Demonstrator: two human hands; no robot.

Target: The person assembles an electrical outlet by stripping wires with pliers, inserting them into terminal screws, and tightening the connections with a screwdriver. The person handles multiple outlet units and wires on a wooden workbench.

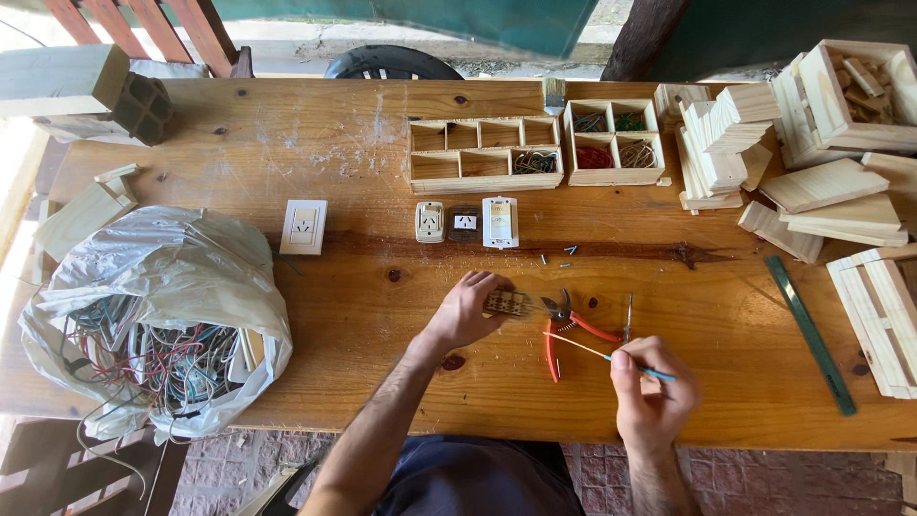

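Thin wire [611, 359] pinched in right hand [650, 392]; small wooden piece [507, 303], half-hidden, under left hand [468, 311] fingers.

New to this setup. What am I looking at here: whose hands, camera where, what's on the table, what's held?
No machine: a person works with bare hands, and one head-worn camera looks down on a wooden table. The left hand holds a small perforated wooden piece on the table. The right hand pinches a thin wire. Between them lie red-handled pliers and a small screwdriver. Further off: a plastic bag of wires, wall sockets, wooden compartment trays, stacked wood pieces and a green ruler.
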